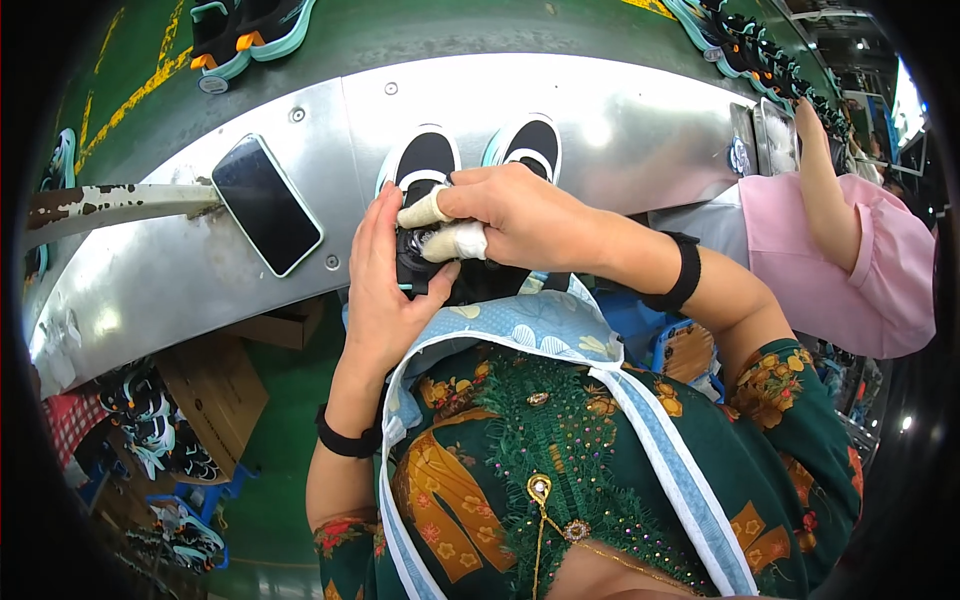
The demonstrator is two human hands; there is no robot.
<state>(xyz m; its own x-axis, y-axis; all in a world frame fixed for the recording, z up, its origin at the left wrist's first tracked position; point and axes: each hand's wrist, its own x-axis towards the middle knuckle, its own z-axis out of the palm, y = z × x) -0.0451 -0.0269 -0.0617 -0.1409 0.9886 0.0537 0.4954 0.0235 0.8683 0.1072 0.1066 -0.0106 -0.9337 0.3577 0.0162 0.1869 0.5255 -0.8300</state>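
A pair of black sneakers with white-edged toes and pale teal soles rests on the metal bench, toes pointing away from me. My left hand (378, 285) is wrapped round the left side of the left sneaker (425, 153), near its heel. Cream finger covers sit on the thumb and a finger of my right hand (515, 215), which bends over that shoe's opening. Its fingertips press in at the dark collar; whether they pinch anything there is hidden. Partly behind my right hand, the other sneaker (532, 138) stands alongside.
A phone (267, 205) with a dark screen lies on the bench (390, 88) beside a worn metal bar (120, 203). More shoes stand at far left (262, 40) and far right (765, 75). A co-worker's pink sleeve (890, 260) is at right; a cardboard box (215, 400) is lower left.
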